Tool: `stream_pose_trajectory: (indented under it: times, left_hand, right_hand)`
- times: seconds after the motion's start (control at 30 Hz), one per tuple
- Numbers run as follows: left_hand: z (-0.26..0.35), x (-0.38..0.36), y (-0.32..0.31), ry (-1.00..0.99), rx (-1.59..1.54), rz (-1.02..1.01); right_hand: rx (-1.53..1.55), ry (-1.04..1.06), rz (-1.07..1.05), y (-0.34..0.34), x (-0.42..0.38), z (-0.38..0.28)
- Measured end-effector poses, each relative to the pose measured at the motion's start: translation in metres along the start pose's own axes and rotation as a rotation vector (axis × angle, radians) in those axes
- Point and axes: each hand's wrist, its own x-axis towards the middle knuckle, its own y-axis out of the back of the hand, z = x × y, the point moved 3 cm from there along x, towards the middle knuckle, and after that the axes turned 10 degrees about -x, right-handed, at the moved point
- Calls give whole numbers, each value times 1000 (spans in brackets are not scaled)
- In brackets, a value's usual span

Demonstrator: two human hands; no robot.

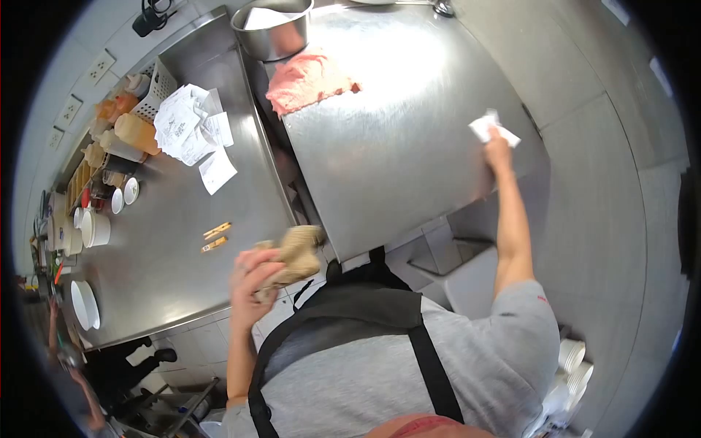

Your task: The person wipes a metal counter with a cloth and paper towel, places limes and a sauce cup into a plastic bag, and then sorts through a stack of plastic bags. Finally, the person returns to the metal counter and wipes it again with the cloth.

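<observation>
The largest thing is a broad steel tabletop (394, 160), spreading leftward from the fingers of the right hand (499, 151), which are near its far-right edge. A narrower steel tabletop (161, 255) lies to the left and ahead of the fingers of the left hand (250, 290). Well forward of the left fingers stands a round metal pot (274, 39) with something white inside. Just beside the pot, on the side nearer the left fingers, lies a crumpled pink cloth (310, 79). A loose heap of papers (182, 128) is forward and left of the left fingers. Those fingers are bent around a bunched tan cloth (298, 254), gripping it. The right fingers pinch a smaller white wipe (480, 129); whether it touches the metal beneath is hard to tell. Smallest are two clothespins (214, 244), near the left fingers on their left side.
</observation>
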Motion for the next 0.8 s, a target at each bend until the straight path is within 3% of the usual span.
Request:
stream_pose_trajectory:
  times: [0.03,0.13,0.17,0.2,0.23,0.3,0.37,0.63,0.7,0.8]
  left_hand:
    - [-2,-17,17,34,41,69]
    - [-12,-68,60,188,45,308]
    - [-21,-84,70,210,42,391]
    - [-32,-95,76,243,78,385]
    - [-43,-104,79,275,114,385]
    - [-63,-116,70,293,231,350]
    - [-81,-122,56,268,402,314]
    - [-71,-112,50,317,561,365]
    - [-73,-111,51,342,574,368]
    - [-74,-108,49,370,602,346]
  right_hand:
    - [-188,101,387,-17,36,92]
    - [-179,-239,286,-29,11,60]
    - [474,-395,146,-20,-50,-27]
    - [259,-121,223,-61,-59,-35]
    - [143,110,128,-78,-91,-74]
    - [-86,739,266,-121,-184,-126]
    - [-18,858,122,-92,-230,-144]
    - [-286,185,427,-8,-31,107]
    - [-336,66,385,8,19,131]
    - [-244,-35,333,-3,70,107]
